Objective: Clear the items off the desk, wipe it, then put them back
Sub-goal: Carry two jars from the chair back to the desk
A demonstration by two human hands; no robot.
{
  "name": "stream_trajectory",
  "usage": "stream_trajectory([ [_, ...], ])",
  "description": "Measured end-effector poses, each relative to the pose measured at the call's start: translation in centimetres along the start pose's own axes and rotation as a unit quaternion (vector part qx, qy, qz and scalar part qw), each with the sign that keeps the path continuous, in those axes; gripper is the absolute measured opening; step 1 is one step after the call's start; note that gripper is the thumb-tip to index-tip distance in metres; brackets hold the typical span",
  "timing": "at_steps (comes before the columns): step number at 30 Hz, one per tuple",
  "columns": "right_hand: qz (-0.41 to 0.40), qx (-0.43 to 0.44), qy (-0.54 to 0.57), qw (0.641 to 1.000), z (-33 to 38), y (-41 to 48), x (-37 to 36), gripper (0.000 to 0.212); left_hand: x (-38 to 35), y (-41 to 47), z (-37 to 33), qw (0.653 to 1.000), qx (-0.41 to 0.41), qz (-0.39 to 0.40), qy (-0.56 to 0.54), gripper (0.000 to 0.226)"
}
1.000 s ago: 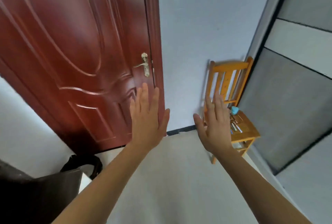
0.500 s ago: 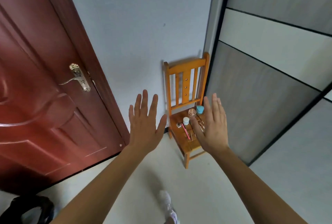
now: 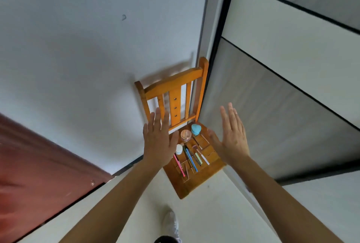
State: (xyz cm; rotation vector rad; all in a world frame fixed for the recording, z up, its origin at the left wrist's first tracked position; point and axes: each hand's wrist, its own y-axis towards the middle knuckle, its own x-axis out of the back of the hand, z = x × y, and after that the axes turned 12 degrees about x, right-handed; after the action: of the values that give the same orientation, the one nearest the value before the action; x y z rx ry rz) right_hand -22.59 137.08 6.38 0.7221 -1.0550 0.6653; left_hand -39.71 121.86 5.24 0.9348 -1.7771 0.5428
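White wall [image 3: 78, 57] corner, wooden chair [image 3: 175, 83] against it, teal heart box [image 3: 195, 128], round jar [image 3: 185, 135], pens [image 3: 191, 158] on its seat, left hand [image 3: 158, 143] and right hand [image 3: 232, 139] raised before chair, fingers spread flat.

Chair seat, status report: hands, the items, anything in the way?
Left hand open, empty. Right hand open, empty. Pens, jars untouched on chair. Nothing blocks the reach.

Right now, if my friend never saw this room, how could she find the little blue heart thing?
Look in the corner where the white wall meets the grey panels: an orange wooden chair stands there. At the back of its seat, by the backrest, sits the small turquoise heart-shaped box, beside a round copper-coloured jar. Nothing else there is heart-shaped.
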Motion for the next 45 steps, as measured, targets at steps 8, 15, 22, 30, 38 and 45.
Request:
stream_trajectory([
  [8,0.081,0.016,0.035,0.996,-6.8,7.8,-6.1,0.074,-8.0,7.6,-2.1,0.999,0.039,0.03,-0.002,0.064],
  [15,0.198,0.106,0.068,0.972,-14.7,13.1,-18.7,0.072,-20.8,9.2,-1.6,0.981,0.179,0.066,0.023,0.071],
  [22,0.277,0.147,0.039,0.949,-19.9,15.2,-30.8,0.077,-32.5,8.0,0.4,0.935,0.327,0.136,0.007,0.072],
  [30,0.298,0.161,0.012,0.941,-23.2,16.4,-41.5,0.089,-42.1,7.3,4.7,0.896,0.399,0.172,-0.095,0.08],
  [38,0.241,0.074,0.115,0.961,-24.6,13.1,-42.4,0.073,-44.2,6.8,4.8,0.88,0.436,0.087,-0.167,0.062],
  [45,0.2,0.043,0.193,0.96,-22.2,13.0,-35.3,0.086,-36.7,8.0,2.3,0.892,0.393,0.015,-0.224,0.063],
])
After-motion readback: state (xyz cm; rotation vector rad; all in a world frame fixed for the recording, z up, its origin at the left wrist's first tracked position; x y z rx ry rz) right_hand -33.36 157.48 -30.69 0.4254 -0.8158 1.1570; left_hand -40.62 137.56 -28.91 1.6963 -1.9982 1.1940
